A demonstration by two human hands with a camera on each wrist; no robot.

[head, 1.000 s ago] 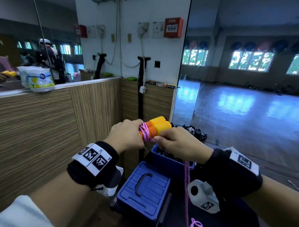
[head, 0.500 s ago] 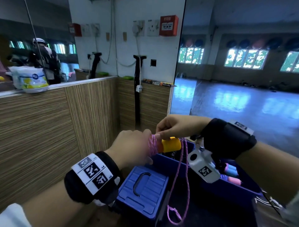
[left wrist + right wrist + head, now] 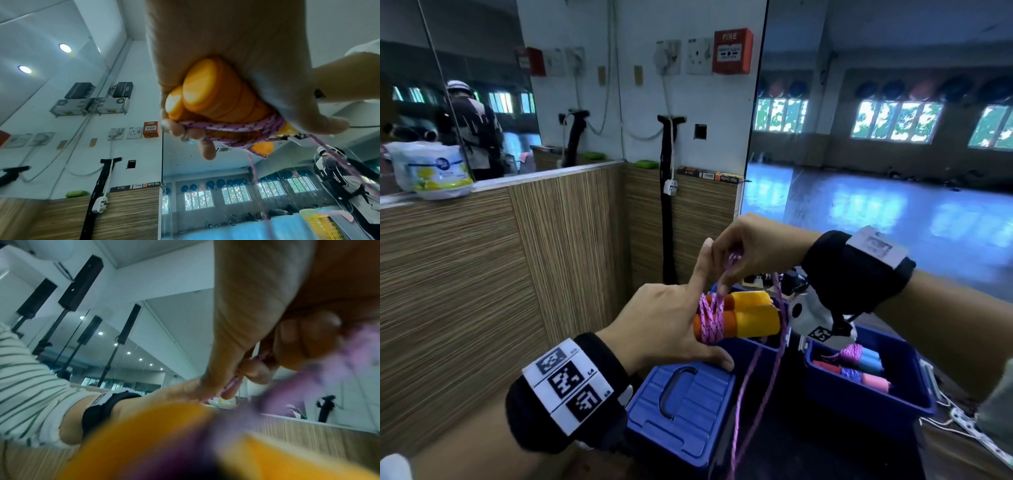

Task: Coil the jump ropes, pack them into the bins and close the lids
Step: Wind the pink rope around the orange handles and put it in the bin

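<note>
My left hand (image 3: 671,325) grips the two orange and yellow handles (image 3: 750,317) of a jump rope, index finger pointing up. Pink cord (image 3: 710,320) is wound round the handles. In the left wrist view my fingers curl round the handle ends (image 3: 207,95) and the pink cord (image 3: 236,129). Above them, my right hand (image 3: 743,253) pinches a strand of the cord, and the rest hangs down in a loop (image 3: 760,383). An open blue bin (image 3: 859,401) at the right holds coiled ropes (image 3: 859,366) with blue and pink handles. In the right wrist view, fingertips (image 3: 255,371) pinch the cord.
A closed blue bin (image 3: 681,407) with a handle on its lid sits below my left hand. A second open bin's rim (image 3: 753,346) lies behind the handles. Wood-panel wall and ledge stand at left, a mirror at right. White cable (image 3: 962,421) lies at far right.
My right hand has lifted up and left with the cord, drawing a strand above the handles. My left index finger has straightened upward. The handles stay in my left hand.
</note>
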